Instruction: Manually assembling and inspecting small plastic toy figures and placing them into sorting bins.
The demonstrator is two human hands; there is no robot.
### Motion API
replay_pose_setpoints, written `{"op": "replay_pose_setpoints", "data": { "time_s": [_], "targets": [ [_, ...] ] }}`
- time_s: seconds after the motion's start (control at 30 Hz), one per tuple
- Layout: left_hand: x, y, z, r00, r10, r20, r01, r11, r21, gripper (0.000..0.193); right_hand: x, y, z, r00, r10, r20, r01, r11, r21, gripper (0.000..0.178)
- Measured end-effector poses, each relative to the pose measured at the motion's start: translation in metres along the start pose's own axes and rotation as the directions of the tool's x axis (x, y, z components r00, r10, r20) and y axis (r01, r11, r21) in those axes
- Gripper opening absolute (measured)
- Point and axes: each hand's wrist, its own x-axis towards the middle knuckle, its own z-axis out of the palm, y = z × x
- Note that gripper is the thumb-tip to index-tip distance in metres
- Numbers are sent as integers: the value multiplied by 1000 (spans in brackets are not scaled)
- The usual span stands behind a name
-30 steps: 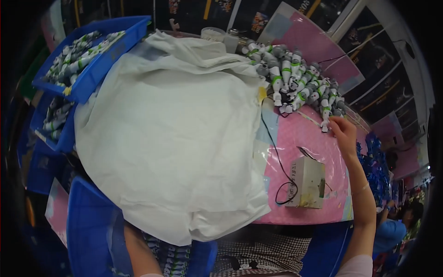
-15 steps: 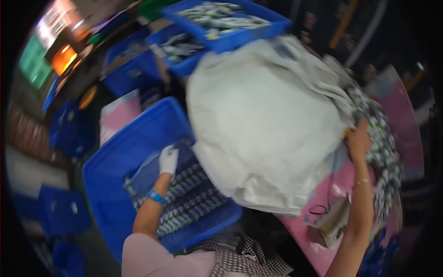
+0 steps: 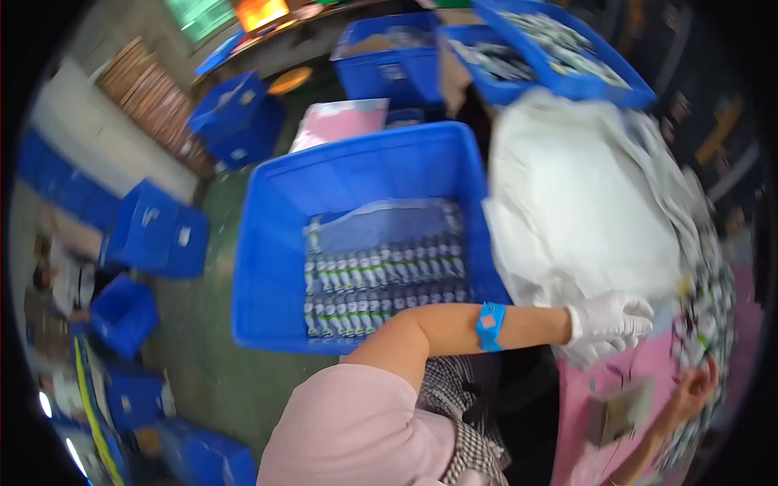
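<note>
My left hand, in a white glove, reaches across to the right over the pink tabletop. Its fingers point right, a little bent, and nothing shows in them. Bare, my right hand is beside a heap of small grey, white and green pieces along the table's right side; its fingers look loosely apart, though blurred. Just beyond my left hand lies a large white sack. In front of me stands a big blue bin. Inside it, dark slim pieces with white and green bands lie in close rows, partly under a bluish sheet.
A small box sits on the pink tabletop near my right forearm. Blue crates of similar pieces stand behind the sack. More blue bins stand on the green floor at the left. A person is at the far left.
My gloved left hand has left the blue bin and crossed to the table. My right hand has come away from the sack's edge, nearer to me. The view has swung left.
</note>
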Motion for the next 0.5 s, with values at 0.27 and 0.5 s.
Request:
{"op": "replay_pose_setpoints", "data": {
  "time_s": [0.27, 0.5],
  "targets": [
    [32, -26, 51, 1000, 21, -18, -26, 949, -314, 34, -89, -112, 30, 932, -182, 314, 222, 970, -96, 13],
    [26, -63, 81, 909, -12, 417, 245, 824, -511, 55, -157, -79, -7, 700, 314, 642, -579, -277, 767, 46]
  ]
}}
